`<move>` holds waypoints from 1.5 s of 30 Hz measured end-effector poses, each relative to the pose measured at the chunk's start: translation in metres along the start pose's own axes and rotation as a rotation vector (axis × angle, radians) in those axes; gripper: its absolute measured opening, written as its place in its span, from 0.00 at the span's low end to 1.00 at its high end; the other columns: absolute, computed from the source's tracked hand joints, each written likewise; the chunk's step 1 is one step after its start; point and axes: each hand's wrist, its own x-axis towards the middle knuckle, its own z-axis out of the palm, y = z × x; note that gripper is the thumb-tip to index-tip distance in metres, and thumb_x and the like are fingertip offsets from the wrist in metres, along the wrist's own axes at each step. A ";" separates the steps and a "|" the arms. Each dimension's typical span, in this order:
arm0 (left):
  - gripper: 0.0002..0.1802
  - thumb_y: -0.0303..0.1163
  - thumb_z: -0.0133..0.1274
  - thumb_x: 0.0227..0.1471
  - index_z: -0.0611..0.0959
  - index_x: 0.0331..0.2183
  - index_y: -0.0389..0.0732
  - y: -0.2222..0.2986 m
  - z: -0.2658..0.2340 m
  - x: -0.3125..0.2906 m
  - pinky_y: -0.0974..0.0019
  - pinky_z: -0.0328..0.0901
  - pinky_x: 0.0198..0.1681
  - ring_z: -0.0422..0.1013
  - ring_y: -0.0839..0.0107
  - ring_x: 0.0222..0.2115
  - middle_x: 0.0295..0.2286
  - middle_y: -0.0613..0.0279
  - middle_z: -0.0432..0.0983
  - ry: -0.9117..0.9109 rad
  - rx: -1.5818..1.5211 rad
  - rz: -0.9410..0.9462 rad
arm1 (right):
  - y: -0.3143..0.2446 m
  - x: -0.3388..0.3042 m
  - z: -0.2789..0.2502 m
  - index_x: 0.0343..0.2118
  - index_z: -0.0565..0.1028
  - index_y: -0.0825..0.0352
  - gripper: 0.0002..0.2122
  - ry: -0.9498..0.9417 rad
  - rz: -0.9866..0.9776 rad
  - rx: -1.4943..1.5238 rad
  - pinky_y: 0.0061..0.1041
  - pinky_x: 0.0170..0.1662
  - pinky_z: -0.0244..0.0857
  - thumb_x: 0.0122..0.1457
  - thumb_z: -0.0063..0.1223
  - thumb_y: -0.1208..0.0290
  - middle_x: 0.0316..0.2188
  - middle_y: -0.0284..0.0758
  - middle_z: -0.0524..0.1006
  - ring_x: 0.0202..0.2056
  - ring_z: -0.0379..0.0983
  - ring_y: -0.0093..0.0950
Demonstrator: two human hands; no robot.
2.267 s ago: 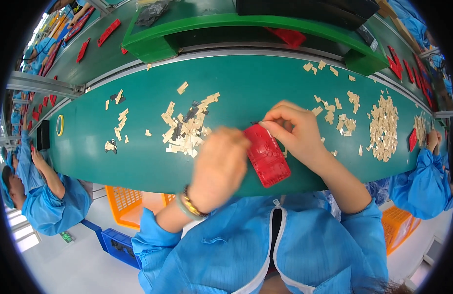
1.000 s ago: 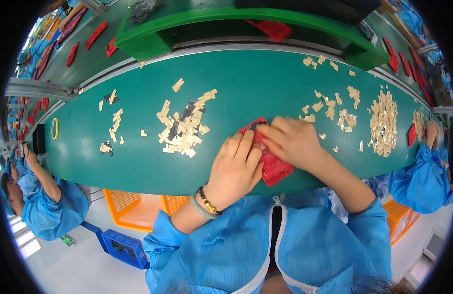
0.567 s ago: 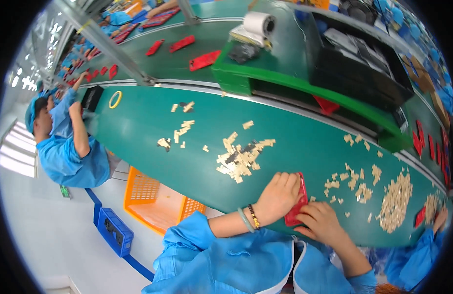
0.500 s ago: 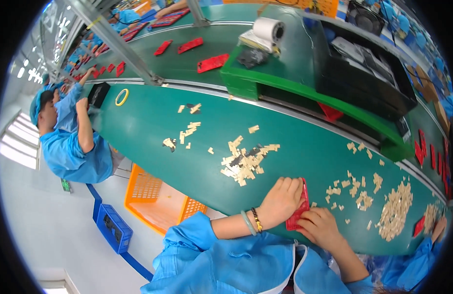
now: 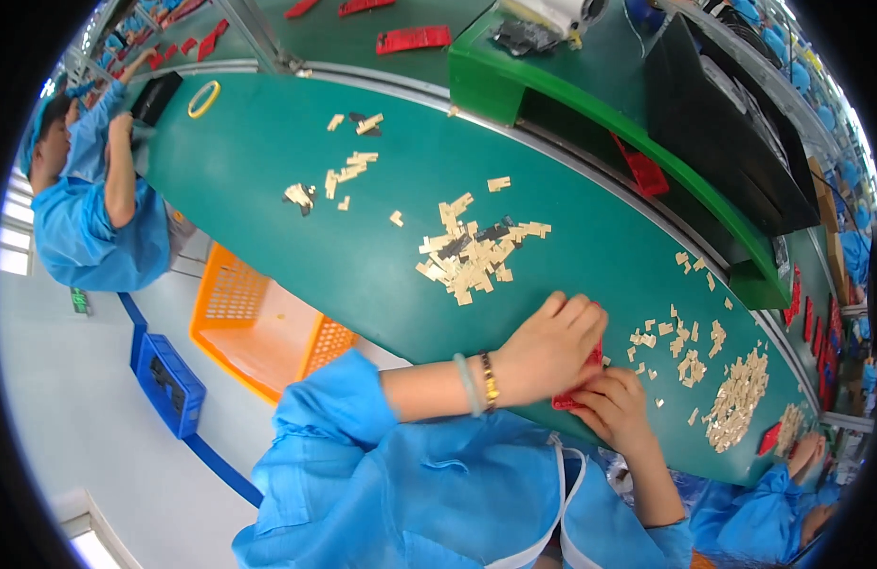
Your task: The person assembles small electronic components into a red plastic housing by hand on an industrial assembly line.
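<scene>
A red flat rectangular piece is held between my two hands at the front edge of the green table, mostly covered by fingers. My left hand bends over its far end, fingers curled down along it. From the other side, my right hand grips the near end between thumb and fingers. Beyond my left hand lies a loose pile of small cream-coloured pieces, with some dark grey bits among them. Right of my hands, more small cream pieces lie scattered.
A dense heap of tiny cream pieces lies far right, near a co-worker's hands. A green raised shelf carries a black bin. An orange crate stands below the table at left. Another co-worker sits far left.
The view has tilted and shifted, so the table's contents sit higher in the picture. My left hand now covers more of the red piece; both hands stay on it.
</scene>
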 end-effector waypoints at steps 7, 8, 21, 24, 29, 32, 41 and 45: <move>0.14 0.35 0.54 0.47 0.82 0.37 0.41 -0.033 -0.068 -0.043 0.59 0.69 0.42 0.75 0.63 0.36 0.36 0.57 0.78 0.498 0.081 0.400 | -0.036 0.072 -0.005 0.42 0.75 0.67 0.22 0.209 0.096 0.332 0.37 0.49 0.65 0.43 0.68 0.69 0.49 0.43 0.72 0.49 0.69 0.43; 0.13 0.34 0.55 0.43 0.82 0.35 0.42 -0.056 -0.081 -0.042 0.61 0.70 0.39 0.75 0.64 0.36 0.35 0.57 0.79 0.509 0.275 0.404 | -0.036 0.089 -0.006 0.46 0.73 0.68 0.25 0.210 0.100 0.380 0.38 0.51 0.65 0.43 0.68 0.70 0.52 0.44 0.70 0.51 0.68 0.45; 0.09 0.22 0.57 0.45 0.82 0.33 0.37 -0.224 -0.131 -0.004 0.57 0.69 0.37 0.74 0.55 0.33 0.31 0.53 0.79 -0.005 -0.162 -0.214 | 0.146 0.123 -0.020 0.52 0.71 0.63 0.22 0.278 0.377 -0.307 0.36 0.59 0.57 0.52 0.49 0.83 0.57 0.40 0.66 0.57 0.63 0.42; 0.09 0.20 0.58 0.47 0.82 0.35 0.35 -0.184 -0.106 -0.008 0.63 0.69 0.35 0.75 0.59 0.30 0.28 0.55 0.78 -0.133 -0.206 -0.190 | 0.180 0.137 -0.014 0.50 0.72 0.63 0.20 0.278 0.410 -0.382 0.37 0.55 0.60 0.52 0.51 0.80 0.52 0.40 0.71 0.52 0.67 0.41; 0.10 0.26 0.58 0.48 0.82 0.36 0.38 -0.176 -0.081 0.011 0.60 0.67 0.39 0.71 0.58 0.35 0.30 0.58 0.74 -0.058 -0.218 -0.365 | 0.118 0.116 -0.009 0.41 0.75 0.61 0.15 0.192 0.180 -0.295 0.35 0.45 0.60 0.49 0.58 0.78 0.38 0.36 0.73 0.43 0.70 0.36; 0.13 0.30 0.61 0.46 0.82 0.37 0.39 -0.170 -0.062 0.029 0.61 0.67 0.40 0.69 0.59 0.37 0.32 0.58 0.73 0.062 -0.231 -0.180 | 0.059 0.069 -0.001 0.40 0.76 0.62 0.14 0.109 0.215 -0.218 0.34 0.43 0.60 0.47 0.59 0.77 0.36 0.34 0.72 0.40 0.69 0.33; 0.10 0.26 0.62 0.43 0.79 0.31 0.39 -0.124 -0.034 0.034 0.60 0.61 0.46 0.66 0.59 0.40 0.31 0.60 0.71 -0.145 -0.164 -0.154 | -0.002 0.021 0.011 0.40 0.78 0.62 0.14 0.132 0.184 -0.042 0.29 0.41 0.63 0.48 0.61 0.72 0.36 0.31 0.74 0.37 0.72 0.29; 0.06 0.22 0.58 0.47 0.77 0.30 0.37 -0.109 -0.047 0.039 0.64 0.64 0.37 0.69 0.64 0.33 0.29 0.60 0.72 -0.001 -0.217 -0.147 | -0.004 0.024 0.008 0.41 0.78 0.63 0.14 0.205 0.144 0.026 0.29 0.42 0.64 0.49 0.60 0.74 0.38 0.32 0.74 0.39 0.72 0.30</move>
